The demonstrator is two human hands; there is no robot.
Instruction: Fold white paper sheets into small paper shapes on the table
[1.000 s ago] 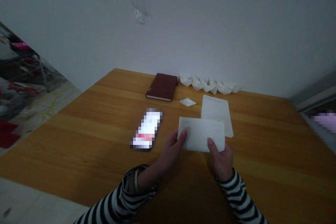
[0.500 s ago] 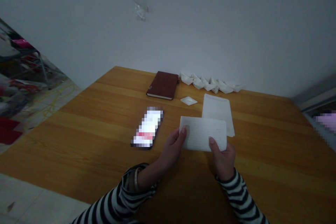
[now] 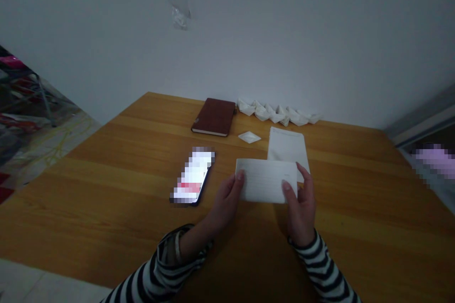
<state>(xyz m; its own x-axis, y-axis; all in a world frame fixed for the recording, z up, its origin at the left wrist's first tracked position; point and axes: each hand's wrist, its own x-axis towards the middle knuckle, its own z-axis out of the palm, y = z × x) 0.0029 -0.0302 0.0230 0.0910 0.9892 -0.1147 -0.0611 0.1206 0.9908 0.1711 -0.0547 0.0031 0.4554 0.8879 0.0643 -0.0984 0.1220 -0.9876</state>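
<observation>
A folded white lined sheet point(image 3: 266, 180) is held just above the wooden table point(image 3: 106, 189) by both hands. My left hand point(image 3: 225, 201) pinches its left edge with thumb on top. The right end of the sheet is gripped by my right hand point(image 3: 302, 203), thumb on the front and a finger reaching up along the right edge. Both arms wear black-and-white striped sleeves.
A second white sheet point(image 3: 287, 147) lies flat behind the held one. A phone point(image 3: 194, 177) with a lit screen lies left of my hands. Farther back are a dark red notebook point(image 3: 213, 117), one small folded paper point(image 3: 249, 137) and a row of several folded paper boats point(image 3: 279, 112) along the wall.
My right hand's finger has come up along the sheet's right edge; before, the fingers stayed behind the paper. The view shifted slightly left. The sheet stays about where it was.
</observation>
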